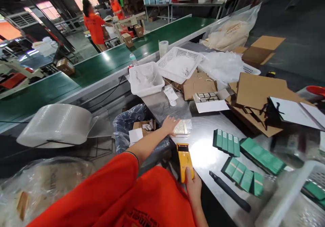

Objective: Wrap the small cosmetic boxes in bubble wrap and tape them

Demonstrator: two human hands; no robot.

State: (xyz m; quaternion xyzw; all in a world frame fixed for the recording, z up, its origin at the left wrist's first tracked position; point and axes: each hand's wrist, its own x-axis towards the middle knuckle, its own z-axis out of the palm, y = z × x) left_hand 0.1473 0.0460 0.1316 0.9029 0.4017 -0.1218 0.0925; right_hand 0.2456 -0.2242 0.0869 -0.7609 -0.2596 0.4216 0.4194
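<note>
On the metal table, my left hand (169, 125) grips the left end of a small bubble-wrapped package (183, 127), which lies flat. Close to the table's front edge, my right hand (193, 183) is closed around the lower part of a yellow tape dispenser (185, 162). Its dark opening points away from me, just short of the package. To the right lie several small green boxes (226, 142) in rows, and in front of them a black-handled utility knife (230, 190). Beyond the package sits an opened white box (212, 102) with dark-framed compartments.
A lined bin (122, 134) with cardboard stands left of the table, beside a large bubble-wrap roll (57, 125). White baskets (147, 89) and flattened cardboard (261, 91) crowd the back. A green conveyor (101, 66) carries small cartons; people in orange shirts (95, 29) stand beyond it.
</note>
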